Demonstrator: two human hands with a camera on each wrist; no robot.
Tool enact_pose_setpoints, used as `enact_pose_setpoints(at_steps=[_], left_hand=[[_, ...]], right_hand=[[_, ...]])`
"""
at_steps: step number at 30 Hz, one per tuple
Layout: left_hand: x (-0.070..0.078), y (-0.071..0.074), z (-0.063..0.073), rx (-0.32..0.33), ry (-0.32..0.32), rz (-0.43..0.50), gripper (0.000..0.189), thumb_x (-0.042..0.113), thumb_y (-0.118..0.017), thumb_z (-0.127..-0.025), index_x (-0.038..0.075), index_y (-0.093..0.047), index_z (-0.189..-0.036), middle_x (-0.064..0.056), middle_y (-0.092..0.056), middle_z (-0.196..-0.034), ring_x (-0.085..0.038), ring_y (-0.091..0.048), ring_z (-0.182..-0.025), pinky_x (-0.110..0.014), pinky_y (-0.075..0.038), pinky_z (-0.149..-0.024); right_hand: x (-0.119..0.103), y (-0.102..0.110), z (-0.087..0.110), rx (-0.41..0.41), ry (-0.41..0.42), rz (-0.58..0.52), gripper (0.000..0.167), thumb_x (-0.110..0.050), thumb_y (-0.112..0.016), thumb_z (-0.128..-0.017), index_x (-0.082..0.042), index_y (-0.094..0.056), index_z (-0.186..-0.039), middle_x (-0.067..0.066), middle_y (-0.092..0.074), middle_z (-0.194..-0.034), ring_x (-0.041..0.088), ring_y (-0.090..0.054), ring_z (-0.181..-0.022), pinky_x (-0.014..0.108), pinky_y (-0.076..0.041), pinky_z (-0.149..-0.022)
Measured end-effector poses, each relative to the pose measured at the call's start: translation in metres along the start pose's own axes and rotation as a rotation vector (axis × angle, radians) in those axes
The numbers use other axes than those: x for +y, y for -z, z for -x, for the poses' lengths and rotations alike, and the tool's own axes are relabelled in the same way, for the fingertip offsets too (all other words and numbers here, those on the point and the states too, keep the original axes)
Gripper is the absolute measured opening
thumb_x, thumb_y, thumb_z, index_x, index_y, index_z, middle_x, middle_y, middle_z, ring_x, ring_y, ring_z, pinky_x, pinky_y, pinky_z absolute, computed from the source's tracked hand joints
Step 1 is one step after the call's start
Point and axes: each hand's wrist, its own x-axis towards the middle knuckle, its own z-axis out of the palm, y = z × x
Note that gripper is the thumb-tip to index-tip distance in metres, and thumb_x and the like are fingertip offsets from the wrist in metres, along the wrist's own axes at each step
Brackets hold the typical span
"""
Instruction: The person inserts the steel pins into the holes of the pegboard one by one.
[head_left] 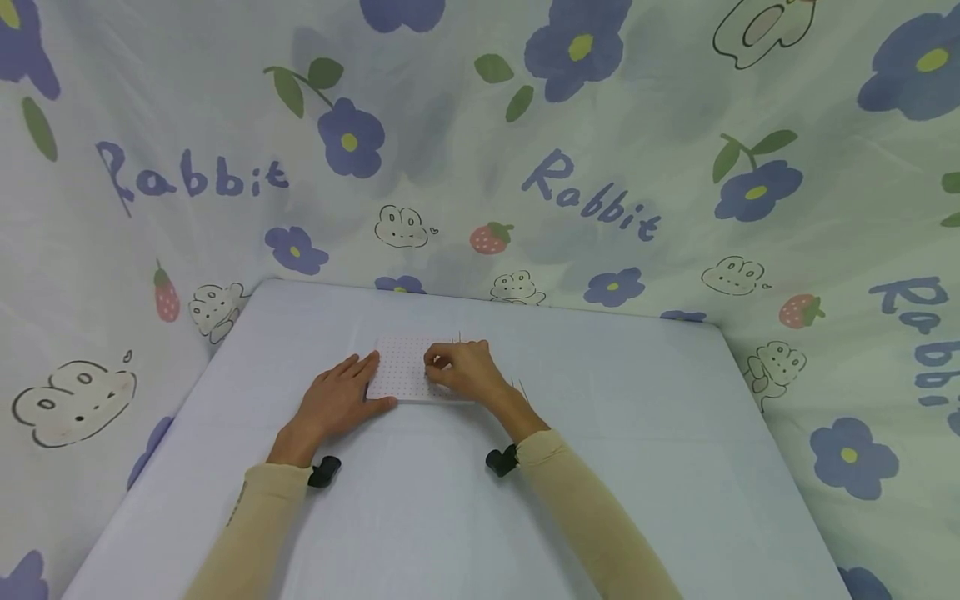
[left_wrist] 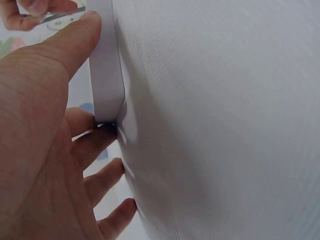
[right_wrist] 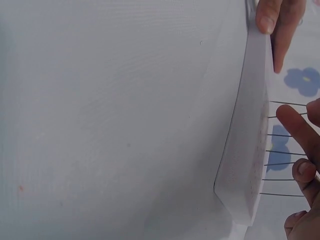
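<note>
A white block (head_left: 399,371) printed with a grid of small dots lies flat on the table. My left hand (head_left: 339,395) rests at its left end, thumb along the near edge and the other fingers spread straight. Thin metal needles (right_wrist: 280,165) stand in a row on the block, several of them upright. Over the block's right half, my right hand (head_left: 467,368) pinches a thin needle (left_wrist: 62,15) between thumb and fingertip, with its lower end at the block's face. The right hand and wrist hide part of the block in the head view.
A white cloth covers the table (head_left: 637,467). Behind it and at both sides hangs a curtain (head_left: 450,167) printed with flowers, rabbits and lettering. Black wrist cameras (head_left: 502,460) sit below both wrists, close over the cloth.
</note>
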Motion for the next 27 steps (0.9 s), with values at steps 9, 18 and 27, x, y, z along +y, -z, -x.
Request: enact_pose_setpoints(at_steps=[9,18,27], left_hand=[[-0.0014,0.0006,0.0000,0.004,-0.003,-0.006,0.097,0.063,-0.060,-0.093,0.000,-0.026,-0.158,-0.023,-0.034,-0.159,-0.045,-0.027,-0.148,-0.066,-0.027,-0.114],[-0.0007,-0.0002,0.0007,0.013,-0.006,-0.003,0.096,0.063,-0.060,-0.092,0.001,-0.027,-0.158,-0.023,-0.036,-0.158,-0.044,-0.028,-0.148,-0.065,-0.026,-0.115],[-0.0009,0.0004,0.0010,0.014,-0.008,-0.003,0.096,0.062,-0.061,-0.092,0.000,-0.028,-0.157,-0.024,-0.036,-0.158,-0.045,-0.029,-0.147,-0.065,-0.027,-0.114]], right_hand=[[-0.0018,0.0001,-0.0012,-0.003,-0.002,0.021,0.009,-0.031,-0.069,-0.093,-0.031,-0.074,-0.101,-0.014,-0.077,-0.095,0.007,-0.068,-0.094,0.048,-0.035,-0.100],[0.0001,-0.0020,-0.0008,0.008,0.004,0.049,0.008,-0.030,-0.069,-0.093,-0.031,-0.074,-0.098,-0.015,-0.076,-0.092,0.005,-0.067,-0.090,0.047,-0.037,-0.098],[0.0008,-0.0030,0.0002,0.014,0.017,0.041,0.009,-0.029,-0.069,-0.092,-0.030,-0.075,-0.099,-0.015,-0.077,-0.093,0.006,-0.067,-0.090,0.047,-0.038,-0.096]])
